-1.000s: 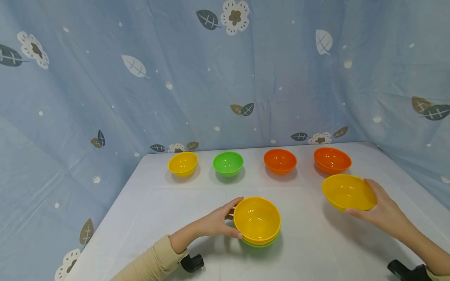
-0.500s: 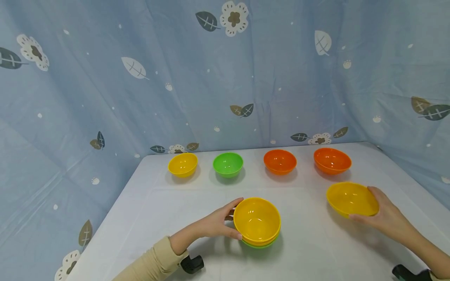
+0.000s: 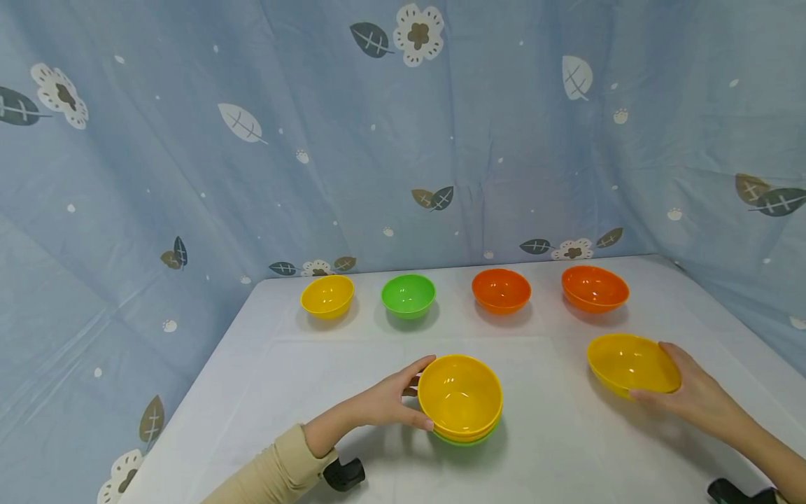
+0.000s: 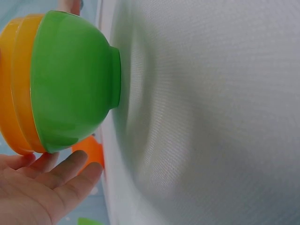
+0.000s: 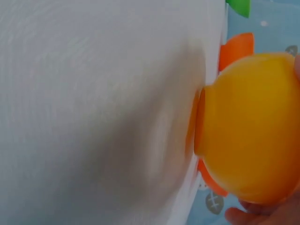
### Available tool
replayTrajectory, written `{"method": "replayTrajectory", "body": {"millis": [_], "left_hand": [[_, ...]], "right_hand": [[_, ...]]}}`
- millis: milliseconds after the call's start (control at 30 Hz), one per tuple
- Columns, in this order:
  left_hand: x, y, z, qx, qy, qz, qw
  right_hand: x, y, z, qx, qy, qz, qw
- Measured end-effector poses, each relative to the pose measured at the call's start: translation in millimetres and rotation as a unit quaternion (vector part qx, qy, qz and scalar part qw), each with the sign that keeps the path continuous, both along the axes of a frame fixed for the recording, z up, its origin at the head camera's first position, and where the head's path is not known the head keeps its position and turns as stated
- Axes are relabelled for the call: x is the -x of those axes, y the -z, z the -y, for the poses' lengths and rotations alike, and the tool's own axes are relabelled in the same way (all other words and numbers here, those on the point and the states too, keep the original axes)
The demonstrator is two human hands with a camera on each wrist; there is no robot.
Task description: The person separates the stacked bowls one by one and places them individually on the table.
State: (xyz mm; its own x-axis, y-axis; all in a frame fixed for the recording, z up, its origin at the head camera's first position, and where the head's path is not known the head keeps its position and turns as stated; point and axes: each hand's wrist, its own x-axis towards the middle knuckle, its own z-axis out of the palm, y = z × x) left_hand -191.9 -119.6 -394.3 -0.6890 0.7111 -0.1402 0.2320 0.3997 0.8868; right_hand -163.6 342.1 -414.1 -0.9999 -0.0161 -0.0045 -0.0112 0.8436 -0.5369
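Note:
My left hand (image 3: 403,395) cups the left side of a stack of bowls (image 3: 460,396) at the table's front middle, thumb on the near side and fingers on the far side. The stack has yellow bowls on top and a green bowl (image 4: 75,79) at the bottom, standing on its foot. My right hand (image 3: 679,389) grips a single yellow bowl (image 3: 632,363) by its right rim at the front right. In the right wrist view that yellow bowl (image 5: 248,126) has its foot at the white tabletop (image 5: 93,117).
Along the back of the white table (image 3: 554,448) stand a yellow bowl (image 3: 327,295), a green bowl (image 3: 408,294) and two orange bowls (image 3: 502,289) (image 3: 595,287). Blue patterned cloth hangs behind and at both sides.
My right hand has lowered the single yellow bowl down to the table and a little nearer. The left hand and the stack have not moved.

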Motion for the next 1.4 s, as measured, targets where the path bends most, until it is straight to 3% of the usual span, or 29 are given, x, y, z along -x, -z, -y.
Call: {"method": "replayTrajectory", "body": {"millis": [333,800,1167,1400], "left_hand": [[-0.4,-0.4,-0.1,0.000,0.002,-0.003,1.0000],[-1.9,0.3,0.2,-0.002,0.001,-0.009,1.0000],[-2.9,0.2,0.8,-0.004,-0.003,-0.010,0.9999],[-3.5,1.8,1.0,-0.007,-0.002,-0.008,0.9999]], "right_hand": [[-7.3,6.2,-8.1,-0.004,-0.065,-0.034,0.997],[-13.0,10.5,-10.2,-0.005,-0.085,-0.058,0.995],[-11.8,7.2,-11.3,-0.010,-0.096,-0.031,0.995],[-8.6,-9.1,-5.0,-0.019,-0.090,-0.020,0.996]]}}
